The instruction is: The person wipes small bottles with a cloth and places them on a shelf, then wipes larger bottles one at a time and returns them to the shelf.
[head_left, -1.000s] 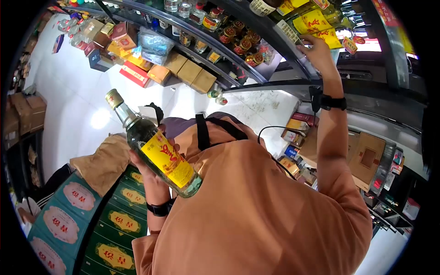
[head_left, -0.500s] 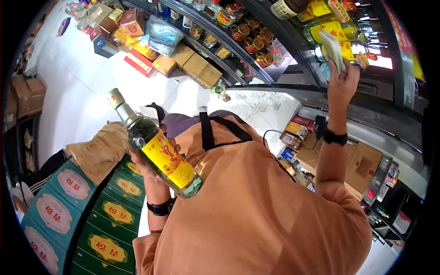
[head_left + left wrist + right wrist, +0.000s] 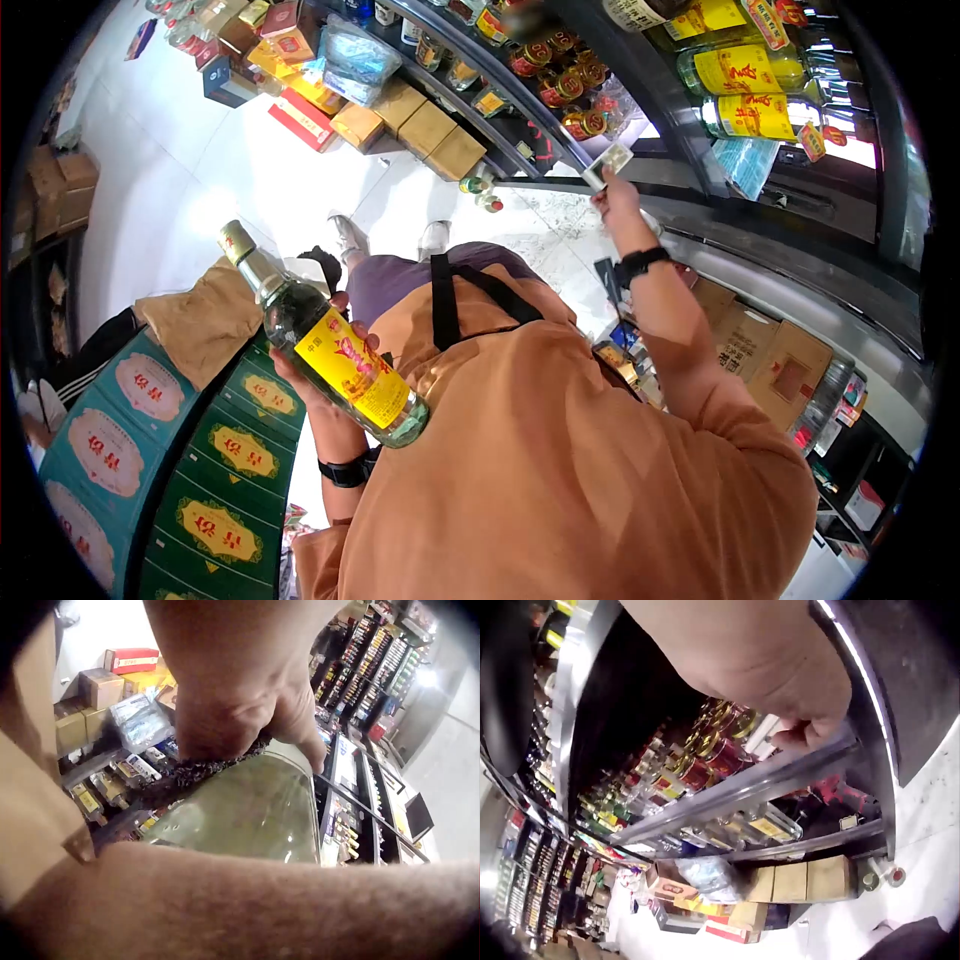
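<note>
A clear glass bottle with a yellow label (image 3: 352,370) is tilted in my left hand (image 3: 304,388), its gold cap towards the upper left. In the left wrist view, the fingers of the left hand (image 3: 236,690) curl over the bottle (image 3: 247,814), and a dark fuzzy item (image 3: 214,771) lies beneath them. My right hand (image 3: 622,205) pinches a small pale flat card (image 3: 608,166) beside the dark shelf edge. From the right wrist, the right hand (image 3: 772,667) shows with a white piece (image 3: 763,736) at its fingertips.
Yellow-labelled bottles (image 3: 740,70) lie on the shelf at upper right, with jars (image 3: 562,88) on the neighbouring shelf. Brown boxes (image 3: 425,128) stand on the floor. Green cartons (image 3: 220,530) are at lower left, and open cardboard boxes (image 3: 785,370) at right.
The right hand has moved from the yellow-labelled bottles down and left, carrying the pale card away from them. The left hand still grips its bottle, slightly lower and further left.
</note>
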Available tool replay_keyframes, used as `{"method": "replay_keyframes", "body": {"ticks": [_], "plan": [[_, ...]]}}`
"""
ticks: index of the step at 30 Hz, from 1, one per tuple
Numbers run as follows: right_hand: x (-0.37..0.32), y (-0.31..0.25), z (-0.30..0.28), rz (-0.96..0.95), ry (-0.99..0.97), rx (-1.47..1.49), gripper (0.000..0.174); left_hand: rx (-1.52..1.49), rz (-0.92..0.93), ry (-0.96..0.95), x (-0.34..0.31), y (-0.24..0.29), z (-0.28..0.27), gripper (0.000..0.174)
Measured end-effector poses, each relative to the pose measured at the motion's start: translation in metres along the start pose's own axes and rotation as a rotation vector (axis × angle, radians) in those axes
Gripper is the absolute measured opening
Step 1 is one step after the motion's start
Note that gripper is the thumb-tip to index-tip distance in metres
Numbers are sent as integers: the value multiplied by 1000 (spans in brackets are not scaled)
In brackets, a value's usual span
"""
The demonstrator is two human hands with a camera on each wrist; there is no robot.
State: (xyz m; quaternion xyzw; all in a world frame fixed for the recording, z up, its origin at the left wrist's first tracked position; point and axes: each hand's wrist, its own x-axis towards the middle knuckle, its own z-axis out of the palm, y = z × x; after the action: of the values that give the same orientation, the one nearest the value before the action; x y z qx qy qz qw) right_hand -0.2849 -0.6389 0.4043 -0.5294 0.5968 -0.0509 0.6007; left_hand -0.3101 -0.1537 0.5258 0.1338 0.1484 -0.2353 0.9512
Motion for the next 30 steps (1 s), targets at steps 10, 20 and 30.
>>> {"method": "replay_keyframes", "body": {"ticks": [10,20,30], "plan": [[100,-30,17,41,114,-50,18,-55,112,-29,-25,-18,4,74],[235,42,11,-41,-172,-411,17,13,140,-46,-42,-10,-4,77],[-37,21,-47,-1102,-285,-797,7,123,21,-99,-13,-2,15,76]]}}
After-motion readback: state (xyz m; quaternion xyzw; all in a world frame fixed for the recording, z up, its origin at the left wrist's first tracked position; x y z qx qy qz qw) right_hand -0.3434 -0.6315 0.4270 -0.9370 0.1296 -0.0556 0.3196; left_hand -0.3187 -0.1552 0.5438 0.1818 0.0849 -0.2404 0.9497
